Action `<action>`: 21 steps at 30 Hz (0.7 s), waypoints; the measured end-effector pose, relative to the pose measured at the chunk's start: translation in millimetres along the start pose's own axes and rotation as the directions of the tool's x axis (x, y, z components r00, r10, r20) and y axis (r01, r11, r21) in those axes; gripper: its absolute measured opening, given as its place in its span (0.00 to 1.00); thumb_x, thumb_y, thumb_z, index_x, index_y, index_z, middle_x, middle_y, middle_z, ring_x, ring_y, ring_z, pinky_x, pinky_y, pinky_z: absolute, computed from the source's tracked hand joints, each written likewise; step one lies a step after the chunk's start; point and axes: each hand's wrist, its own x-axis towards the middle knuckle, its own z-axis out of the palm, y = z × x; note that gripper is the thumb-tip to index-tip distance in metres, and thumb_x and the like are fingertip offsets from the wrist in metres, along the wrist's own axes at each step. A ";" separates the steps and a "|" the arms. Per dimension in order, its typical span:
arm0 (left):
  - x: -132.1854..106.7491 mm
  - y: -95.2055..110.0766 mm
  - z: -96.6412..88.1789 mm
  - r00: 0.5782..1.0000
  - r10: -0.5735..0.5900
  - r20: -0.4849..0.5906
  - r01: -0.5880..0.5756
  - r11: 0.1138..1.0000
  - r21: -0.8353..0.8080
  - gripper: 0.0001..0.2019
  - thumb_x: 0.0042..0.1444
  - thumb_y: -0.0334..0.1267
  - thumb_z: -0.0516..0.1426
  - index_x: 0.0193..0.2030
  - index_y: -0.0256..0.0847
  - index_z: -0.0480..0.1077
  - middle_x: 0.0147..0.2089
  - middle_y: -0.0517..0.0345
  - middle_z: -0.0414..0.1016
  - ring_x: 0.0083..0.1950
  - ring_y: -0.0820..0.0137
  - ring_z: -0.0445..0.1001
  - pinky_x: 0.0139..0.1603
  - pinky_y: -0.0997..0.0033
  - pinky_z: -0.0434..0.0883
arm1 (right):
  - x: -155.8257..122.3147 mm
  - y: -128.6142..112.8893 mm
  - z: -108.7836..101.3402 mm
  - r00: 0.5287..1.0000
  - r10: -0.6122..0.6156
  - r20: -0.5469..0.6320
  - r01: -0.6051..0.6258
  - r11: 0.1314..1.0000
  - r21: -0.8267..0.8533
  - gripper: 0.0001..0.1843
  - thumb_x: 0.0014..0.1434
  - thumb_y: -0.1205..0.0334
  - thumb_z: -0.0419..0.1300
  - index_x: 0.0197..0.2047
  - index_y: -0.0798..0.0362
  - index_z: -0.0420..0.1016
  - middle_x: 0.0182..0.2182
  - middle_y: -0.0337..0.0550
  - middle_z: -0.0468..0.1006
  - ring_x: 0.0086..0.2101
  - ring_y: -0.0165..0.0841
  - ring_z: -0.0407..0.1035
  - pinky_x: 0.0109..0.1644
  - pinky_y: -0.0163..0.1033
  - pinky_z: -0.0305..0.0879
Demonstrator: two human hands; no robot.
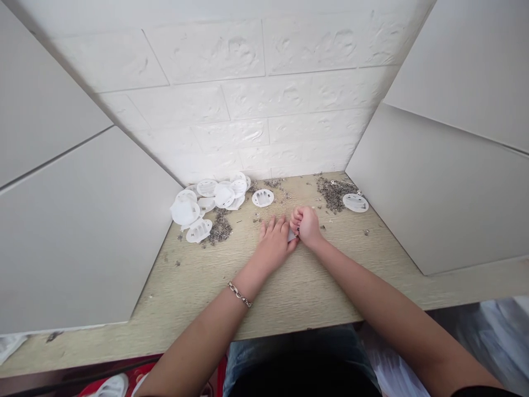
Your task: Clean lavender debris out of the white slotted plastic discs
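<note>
My left hand (274, 242) lies palm down on the wooden table, fingers stretched out and flat, covering most of a white plastic piece (291, 235). Only a small part of that piece shows between my two hands. Against its right side, my right hand (306, 225) is curled into a fist. Something small and dark shows at the fingers of this fist, too small to name. Just beyond my hands lies a white oval plastic part (263, 198) with slots in it.
Several white oval parts (224, 194) are heaped at the back left, beside a pile of small metal pieces (220, 227). Another metal pile (334, 194) and an oval part (355, 203) lie at the back right. Grey panels (82, 237) flank the table (297, 292); a white brick-patterned wall (248, 99) stands behind.
</note>
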 end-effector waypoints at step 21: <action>-5.1 -1.7 -30.8 0.935 -0.027 0.353 0.293 -0.501 -0.814 0.15 0.56 0.43 0.45 0.37 0.35 0.68 0.36 0.53 0.72 0.35 0.73 0.72 0.38 0.72 0.70 | -18.9 -37.2 -2.7 0.867 -0.407 0.288 0.480 0.525 -0.703 0.15 0.52 0.57 0.53 0.41 0.50 0.73 0.23 0.37 0.68 0.23 0.24 0.59 0.26 0.30 0.53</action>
